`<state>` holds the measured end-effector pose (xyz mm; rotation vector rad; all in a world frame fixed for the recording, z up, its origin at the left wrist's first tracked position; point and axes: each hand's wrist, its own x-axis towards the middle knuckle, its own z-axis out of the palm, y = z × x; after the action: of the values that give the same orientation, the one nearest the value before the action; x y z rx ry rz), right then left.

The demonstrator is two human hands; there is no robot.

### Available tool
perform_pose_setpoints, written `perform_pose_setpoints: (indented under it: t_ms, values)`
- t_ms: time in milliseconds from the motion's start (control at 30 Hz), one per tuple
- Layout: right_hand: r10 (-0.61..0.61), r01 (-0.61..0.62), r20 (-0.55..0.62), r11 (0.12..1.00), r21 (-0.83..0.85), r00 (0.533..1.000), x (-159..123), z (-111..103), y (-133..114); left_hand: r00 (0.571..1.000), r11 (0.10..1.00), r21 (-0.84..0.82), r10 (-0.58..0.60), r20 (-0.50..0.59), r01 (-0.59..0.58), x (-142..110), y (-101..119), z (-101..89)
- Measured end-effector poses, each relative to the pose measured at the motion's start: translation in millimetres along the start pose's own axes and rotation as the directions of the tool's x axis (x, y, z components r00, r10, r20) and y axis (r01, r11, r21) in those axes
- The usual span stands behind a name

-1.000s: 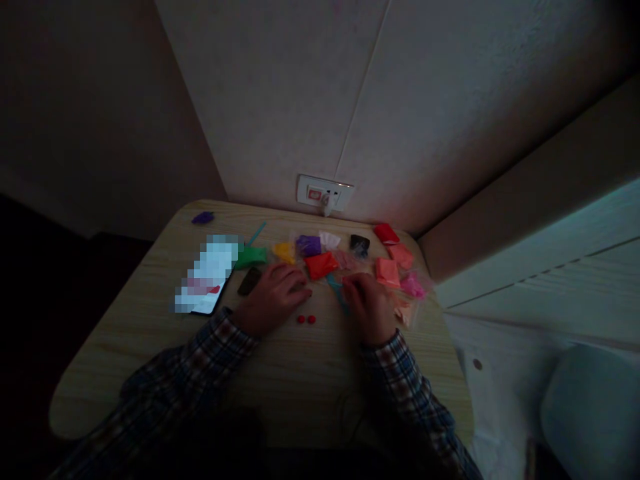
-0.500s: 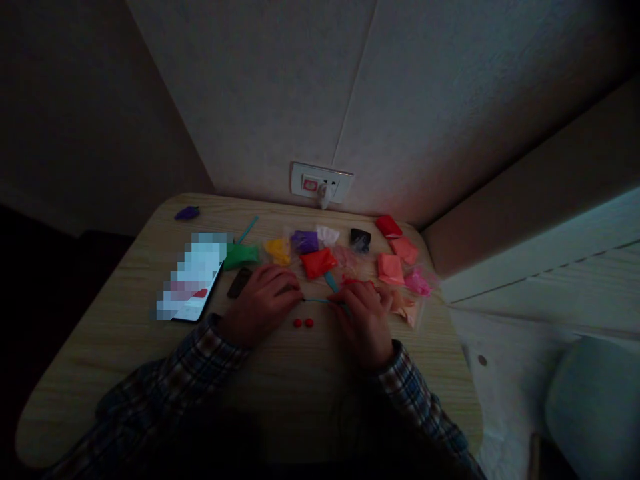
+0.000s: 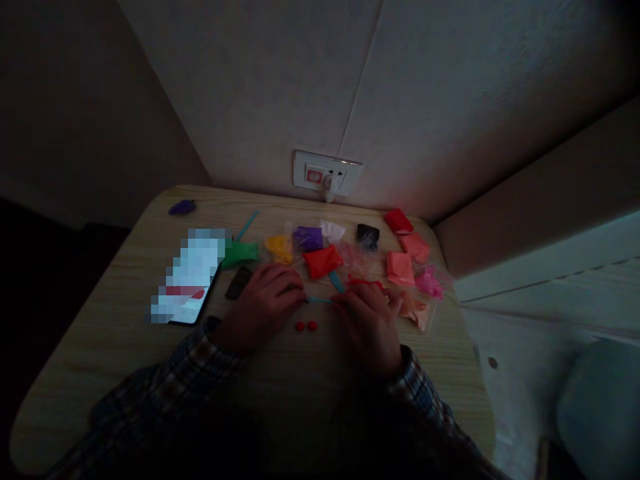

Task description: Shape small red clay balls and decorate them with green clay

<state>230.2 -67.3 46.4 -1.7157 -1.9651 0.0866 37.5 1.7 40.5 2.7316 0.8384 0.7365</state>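
Observation:
A thin light-blue stick (image 3: 319, 300) spans the gap between my hands, low over the table. My right hand (image 3: 370, 320) has its fingers closed on the stick's right end. At the other end, the fingertips of my left hand (image 3: 265, 300) are pinched together at a small dark tip; what they hold is too small to make out. Two small red balls (image 3: 306, 326) lie side by side on the wood just below the stick. Behind my right fingers rests a flat blue tool (image 3: 337, 281), partly covered.
A phone (image 3: 193, 280) with a lit, blurred screen lies left on the wooden table (image 3: 110, 320). Packets of coloured clay, among them a green packet (image 3: 241, 253), a red packet (image 3: 323, 261) and a black packet (image 3: 368, 236), line the back. A wall socket (image 3: 327, 173) is behind.
The camera view has shifted slightly. Both hands keep nearly the same pose around the blue stick, and the red balls stay in place.

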Motion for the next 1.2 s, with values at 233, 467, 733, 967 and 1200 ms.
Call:
perform_pose_setpoints:
  t_ms: [233,467,733,967,1200]
  values:
    - [0.014,-0.014,-0.036,1.000,-0.004,0.999,1.6,0.1,-0.5,1.000,1.000,-0.004,0.003,0.019,-0.003,4.0,2.6,-0.7]
    - [0.023,-0.022,-0.053,0.999,0.028,0.998,1.1,2.0,4.5,0.999,1.000,0.019,0.011,0.032,-0.012,1.3,1.6,-1.1]
    - [0.022,-0.018,-0.119,0.999,0.035,0.993,1.1,9.8,17.9,0.997,0.997,0.066,0.029,0.073,-0.034,-1.8,-2.2,2.8]
    - [0.016,-0.027,-0.170,0.998,-0.063,0.985,-1.4,16.1,28.3,0.996,0.983,0.164,0.082,0.027,-0.085,-2.9,-8.4,9.5]
    - [0.082,-0.094,-0.124,0.991,-0.099,0.989,-9.4,7.8,19.9,0.996,0.982,0.184,0.025,0.080,-0.040,-1.5,-5.2,9.2]
